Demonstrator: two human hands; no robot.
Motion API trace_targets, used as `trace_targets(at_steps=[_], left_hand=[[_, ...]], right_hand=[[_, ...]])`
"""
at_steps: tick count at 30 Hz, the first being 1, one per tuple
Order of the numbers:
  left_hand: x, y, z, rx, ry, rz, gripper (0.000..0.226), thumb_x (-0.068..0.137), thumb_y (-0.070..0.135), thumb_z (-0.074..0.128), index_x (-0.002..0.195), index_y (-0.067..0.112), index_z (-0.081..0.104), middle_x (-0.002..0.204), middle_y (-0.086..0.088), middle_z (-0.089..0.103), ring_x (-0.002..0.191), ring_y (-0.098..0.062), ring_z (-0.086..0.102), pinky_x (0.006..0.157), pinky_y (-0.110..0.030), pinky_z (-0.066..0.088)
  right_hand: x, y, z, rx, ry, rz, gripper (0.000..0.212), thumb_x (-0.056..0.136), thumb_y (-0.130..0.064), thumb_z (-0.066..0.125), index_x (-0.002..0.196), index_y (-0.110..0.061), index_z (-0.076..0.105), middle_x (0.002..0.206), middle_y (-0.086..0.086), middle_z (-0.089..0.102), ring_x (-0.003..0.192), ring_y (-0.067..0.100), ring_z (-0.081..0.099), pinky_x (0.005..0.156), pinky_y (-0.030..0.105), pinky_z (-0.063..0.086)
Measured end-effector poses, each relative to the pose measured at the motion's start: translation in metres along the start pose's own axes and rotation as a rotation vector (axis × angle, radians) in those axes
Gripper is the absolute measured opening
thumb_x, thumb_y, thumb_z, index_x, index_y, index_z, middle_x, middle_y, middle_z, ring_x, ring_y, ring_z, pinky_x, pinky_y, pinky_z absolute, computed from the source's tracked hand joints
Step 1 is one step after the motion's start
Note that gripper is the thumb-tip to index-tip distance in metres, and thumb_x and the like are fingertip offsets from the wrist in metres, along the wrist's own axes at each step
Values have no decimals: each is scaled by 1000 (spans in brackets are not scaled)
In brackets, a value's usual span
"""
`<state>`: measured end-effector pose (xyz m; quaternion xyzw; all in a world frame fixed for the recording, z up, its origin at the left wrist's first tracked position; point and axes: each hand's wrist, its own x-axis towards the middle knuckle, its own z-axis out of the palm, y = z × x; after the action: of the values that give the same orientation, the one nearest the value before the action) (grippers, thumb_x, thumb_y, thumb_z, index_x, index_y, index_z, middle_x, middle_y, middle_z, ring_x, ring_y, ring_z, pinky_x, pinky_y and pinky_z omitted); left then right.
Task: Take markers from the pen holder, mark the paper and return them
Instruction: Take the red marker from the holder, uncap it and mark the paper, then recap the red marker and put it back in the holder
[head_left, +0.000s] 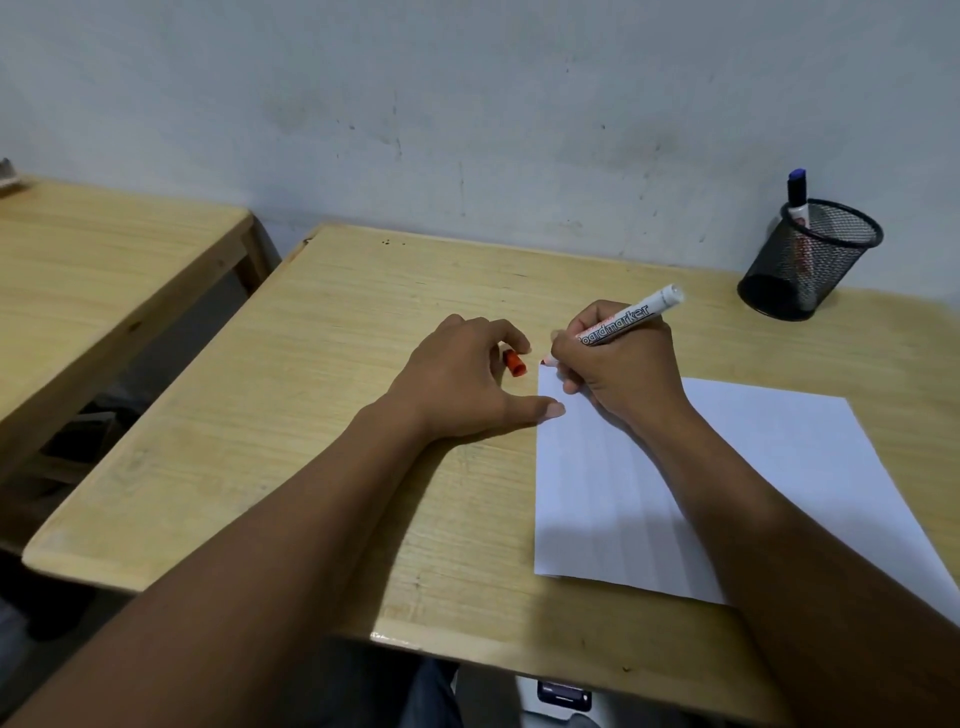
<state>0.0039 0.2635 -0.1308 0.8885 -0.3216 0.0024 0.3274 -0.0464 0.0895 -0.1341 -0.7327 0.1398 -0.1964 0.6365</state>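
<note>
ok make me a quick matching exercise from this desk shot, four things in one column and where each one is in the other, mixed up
Things:
1. red cap
2. white marker
3. blue-capped marker
4. paper

Places:
A. standing in the mesh pen holder
B. flat on the desk, under the right forearm
C. gripped in the right hand
D. by the fingers of the left hand

Pairs: 1-D, 2-C, 3-A, 4-B

Right hand (618, 374) gripping marker (631, 314) — tip at paper (779, 467) corner, left hand (462, 384) holding cap (515, 362)
</note>
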Motion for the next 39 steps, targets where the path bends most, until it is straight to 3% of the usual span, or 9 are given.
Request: trace_targets(at_steps=[4, 7, 11, 14, 17, 22, 27, 33, 39], left_hand=[[0, -1, 0, -15, -7, 0, 72, 57, 71, 81, 115, 31, 68, 74, 22, 54, 88, -9, 50, 70, -29, 41], [0, -3, 0, -27, -10, -4, 71, 56, 71, 81, 113, 31, 68, 74, 19, 56, 85, -3, 48, 69, -29, 41], [0, -4, -1, -71, -18, -29, 61, 59, 67, 80, 107, 31, 70, 71, 16, 60, 81, -3, 53, 67, -27, 44], [5, -7, -6, -132, -61, -73, 28, 83, 40, 71, 107, 25, 75, 75, 9, 66, 74, -6, 59, 69, -23, 41], [7, -14, -13, -168, -128, -105, 21, 92, 20, 63, 107, 25, 77, 76, 14, 66, 74, -3, 61, 69, -18, 41], [4, -12, -12, -218, -83, -126, 12, 93, 27, 71, 99, 24, 81, 77, 15, 71, 73, -2, 63, 66, -19, 43], [16, 1, -28, -417, -30, -212, 10, 90, 20, 76, 98, 15, 81, 90, 0, 79, 70, -14, 69, 64, -22, 51], [27, 37, -51, -533, -59, -147, 17, 90, 11, 76, 105, 2, 78, 85, 2, 75, 66, -12, 61, 54, -7, 43], [30, 54, -54, -561, -71, -147, 18, 91, 19, 76, 107, 9, 78, 90, 1, 75, 67, -6, 66, 59, -19, 44]], right_hand=[[-2, -1, -1, -18, -33, 14, 18, 75, -2, 73, 76, 10, 60, 58, 11, 68, 55, 37, 63, 53, 36, 53], [-4, -6, -2, -6, -35, 53, 16, 75, 4, 70, 77, 14, 58, 61, 24, 66, 54, 34, 60, 41, 23, 42], [0, -12, -5, 93, 58, 108, 8, 79, -9, 71, 77, -4, 64, 61, 16, 70, 43, 24, 54, 42, 26, 36], [3, -17, -11, 153, 122, 194, 9, 85, -18, 74, 83, -12, 67, 57, 7, 64, 41, 16, 48, 44, 24, 35], [5, -26, -21, 315, 62, 294, 8, 87, -19, 77, 87, -17, 70, 60, 2, 62, 45, 10, 48, 44, 22, 32], [8, -51, -48, 590, -25, 398, 11, 89, -15, 63, 95, -10, 71, 72, 7, 67, 51, 11, 61, 47, 19, 41], [2, -66, -57, 479, -57, 436, 19, 93, -13, 52, 87, -3, 67, 58, 9, 67, 39, 13, 58, 40, 18, 38], [-2, -80, -53, 399, -77, 359, 21, 95, -15, 62, 80, -3, 70, 65, 9, 69, 45, 13, 62, 46, 23, 40], [-3, -90, -59, 421, -15, 320, 18, 94, -14, 63, 87, 0, 71, 62, 8, 70, 46, 14, 65, 46, 23, 43]])
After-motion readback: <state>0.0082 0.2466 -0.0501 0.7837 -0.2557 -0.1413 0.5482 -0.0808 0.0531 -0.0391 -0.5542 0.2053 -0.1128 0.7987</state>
